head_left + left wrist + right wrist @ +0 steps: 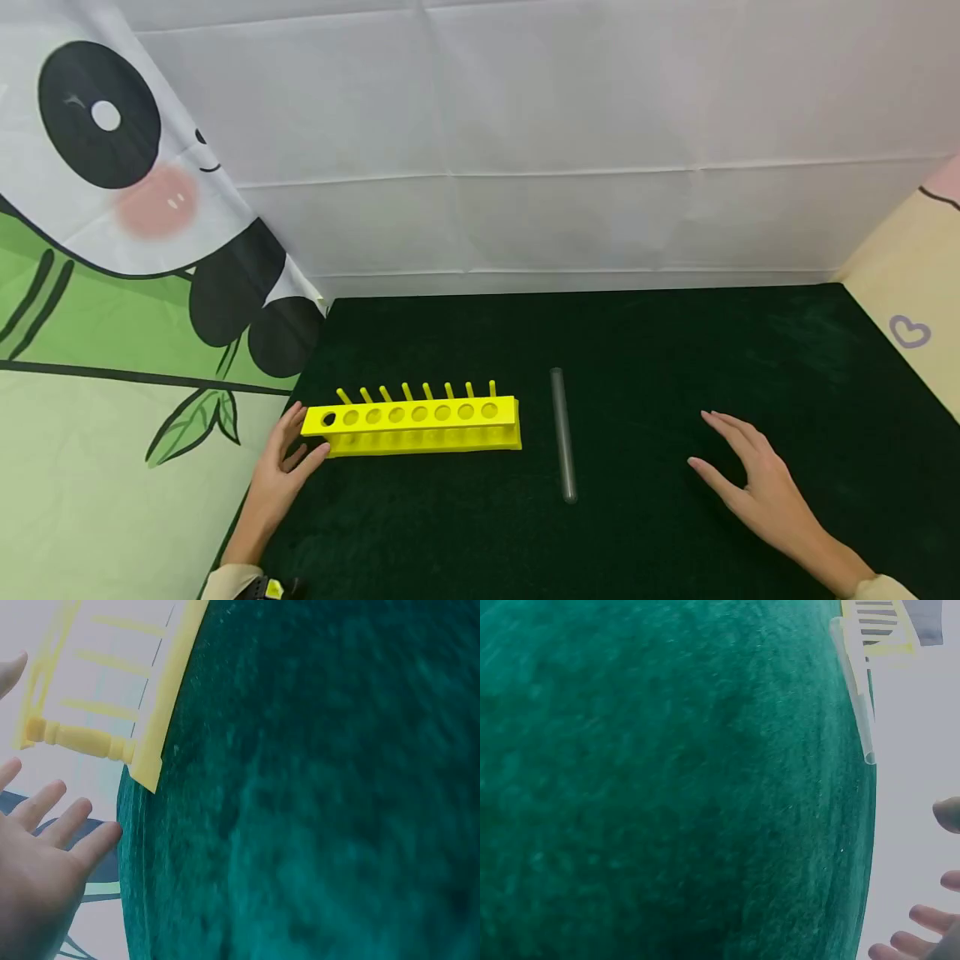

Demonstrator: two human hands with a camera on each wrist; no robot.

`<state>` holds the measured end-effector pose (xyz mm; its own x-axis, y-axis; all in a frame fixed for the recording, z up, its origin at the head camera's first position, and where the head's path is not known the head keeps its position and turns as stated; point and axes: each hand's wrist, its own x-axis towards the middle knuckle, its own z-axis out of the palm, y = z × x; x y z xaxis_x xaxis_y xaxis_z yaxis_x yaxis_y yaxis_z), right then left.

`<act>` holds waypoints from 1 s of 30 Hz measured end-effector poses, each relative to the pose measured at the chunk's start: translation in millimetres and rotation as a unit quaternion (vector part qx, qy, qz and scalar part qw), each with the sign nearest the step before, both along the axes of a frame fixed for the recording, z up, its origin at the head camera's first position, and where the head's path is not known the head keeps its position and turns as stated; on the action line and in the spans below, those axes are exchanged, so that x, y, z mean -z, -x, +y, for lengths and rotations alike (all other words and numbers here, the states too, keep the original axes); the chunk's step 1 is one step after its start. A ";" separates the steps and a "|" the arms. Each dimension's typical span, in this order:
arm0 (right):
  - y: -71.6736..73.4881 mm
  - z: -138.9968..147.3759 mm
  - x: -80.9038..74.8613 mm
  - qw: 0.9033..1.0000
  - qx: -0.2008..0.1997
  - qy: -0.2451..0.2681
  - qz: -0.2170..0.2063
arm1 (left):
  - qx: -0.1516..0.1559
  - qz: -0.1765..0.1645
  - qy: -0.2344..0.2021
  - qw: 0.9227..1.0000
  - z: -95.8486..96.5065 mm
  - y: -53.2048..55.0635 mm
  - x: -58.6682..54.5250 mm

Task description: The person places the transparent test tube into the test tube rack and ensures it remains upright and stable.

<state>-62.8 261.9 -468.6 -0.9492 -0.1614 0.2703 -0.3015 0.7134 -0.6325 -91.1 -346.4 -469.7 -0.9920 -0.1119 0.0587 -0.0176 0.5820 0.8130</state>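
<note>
A yellow test tube rack [420, 413] stands on the dark green cloth, with a row of holes on top and several pegs along its far side. My left hand [276, 471] is at the rack's left end, thumb at the near side and fingers toward the far side. In the left wrist view its fingers [67, 825] are spread and look apart from the rack's end post [86, 740]. To the right of the rack lies a clear glass test tube [564, 437]. My right hand [765, 492] is well right of the tube, fingers extended, thumb apart, holding nothing.
The dark green cloth [637, 333] covers the tabletop. A white sheet [562, 217] hangs behind it. On the left is a panda-print cloth [150, 317], and a cream cloth [907, 283] hangs along the right edge.
</note>
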 end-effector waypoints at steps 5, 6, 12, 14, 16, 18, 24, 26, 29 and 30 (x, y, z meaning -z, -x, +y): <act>-12.5 -9.1 -8.5 1.000 0.020 -0.008 0.005 | 0.000 -0.014 -0.043 0.999 -3.7 1.8 -4.1; -14.9 -11.1 -10.7 1.000 0.023 -0.010 0.007 | 0.000 -0.017 -0.051 0.999 -4.0 2.1 -5.5; -29.0 -25.1 -23.8 0.999 0.034 0.002 0.017 | -0.004 -0.003 -0.104 0.995 -8.6 4.0 -3.8; -34.0 -28.8 -26.8 0.999 0.039 0.008 0.014 | -0.009 0.007 -0.123 0.992 -10.4 4.6 -0.3; -39.1 -32.2 -29.5 0.999 0.047 0.012 0.009 | -0.015 0.014 -0.140 0.990 -11.8 4.6 2.3; -44.3 -36.0 -32.5 0.998 0.056 0.015 0.001 | -0.025 0.014 -0.145 0.989 -13.0 4.5 4.1; -41.9 -40.7 -36.1 0.997 0.072 0.026 -0.018 | -0.067 0.008 -0.189 0.980 -6.6 5.2 5.9; -41.3 -42.8 -37.2 0.997 0.076 0.030 -0.018 | -0.078 0.006 -0.207 0.975 -3.7 5.4 5.4; -40.3 -46.0 -38.2 0.996 0.075 0.039 -0.021 | -0.079 0.006 -0.220 0.972 -1.7 6.3 5.0; -39.8 -47.0 -38.7 0.996 0.074 0.043 -0.022 | -0.077 0.006 -0.222 0.972 -1.3 6.5 4.6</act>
<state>-23.0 214.8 -429.9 -0.9719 0.0031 0.2355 -0.1681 0.6912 -0.7028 -97.6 -347.6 -474.3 -0.9608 -0.2766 -0.0187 -0.0665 0.1644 0.9842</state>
